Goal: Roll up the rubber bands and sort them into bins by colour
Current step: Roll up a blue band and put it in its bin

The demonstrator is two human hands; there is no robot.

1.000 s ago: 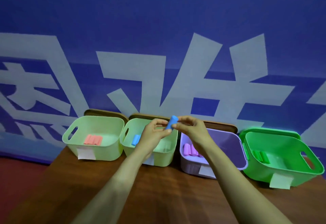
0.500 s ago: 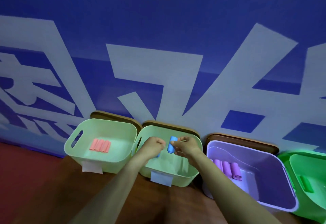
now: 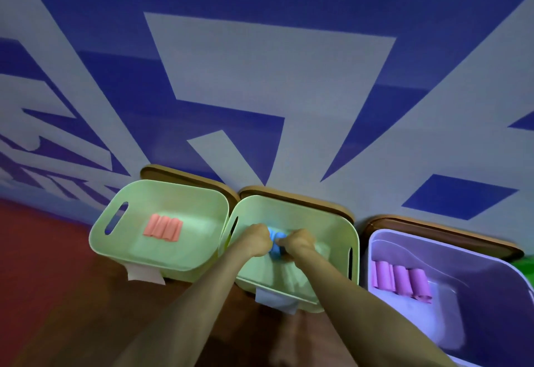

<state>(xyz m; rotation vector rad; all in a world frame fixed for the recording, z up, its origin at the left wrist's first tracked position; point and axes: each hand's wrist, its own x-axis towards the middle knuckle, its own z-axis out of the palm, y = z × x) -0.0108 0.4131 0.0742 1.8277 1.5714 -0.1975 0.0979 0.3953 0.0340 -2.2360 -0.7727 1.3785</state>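
Both hands reach down into the second pale green bin (image 3: 341, 223). My left hand (image 3: 257, 238) and my right hand (image 3: 297, 241) have curled fingers and hold a blue rolled rubber band (image 3: 274, 243) between them, low inside the bin. Part of the blue is hidden by the fingers, so I cannot separate the held roll from any other blue roll there. The first pale green bin (image 3: 127, 193) on the left holds pink-red rolls (image 3: 163, 228). The purple bin (image 3: 450, 251) on the right holds several purple rolls (image 3: 400, 280).
The bins stand in a row on a brown wooden table (image 3: 86, 323) against a blue wall with large white characters. Brown lids (image 3: 303, 196) lean behind the bins. A sliver of a bright green bin (image 3: 526, 265) shows at the right edge. White labels hang on the bins' fronts.
Both hands have gone down from above the rim into the second green bin with the blue roll. The view has moved closer and to the left, so the green bin is nearly out of frame.
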